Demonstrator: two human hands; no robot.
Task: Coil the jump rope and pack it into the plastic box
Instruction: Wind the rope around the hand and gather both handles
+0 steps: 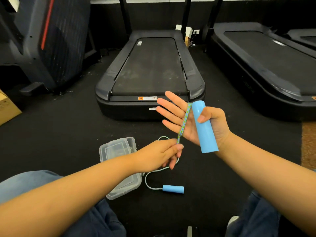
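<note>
On black carpet, left to right: clear lidded plastic box [119, 166]; left hand [159, 154] pinching braided blue-green jump rope [183, 123]; loose cylindrical blue handle [173, 189]. Right hand [193, 120], fingers spread, thumb-clamps second smooth handle [204, 127]. Treadmill [150, 72] stands beyond.

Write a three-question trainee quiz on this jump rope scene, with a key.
1. True or false: the second blue handle lies on the floor.
2. Which of the hands pinches the rope? A) left B) right
3. Fill in: the plastic box sits on the ____.

Key:
1. True; it lies beside the box.
2. A: the left hand pinches it, while the right hand holds the first blue handle under its thumb.
3. Floor.
</note>
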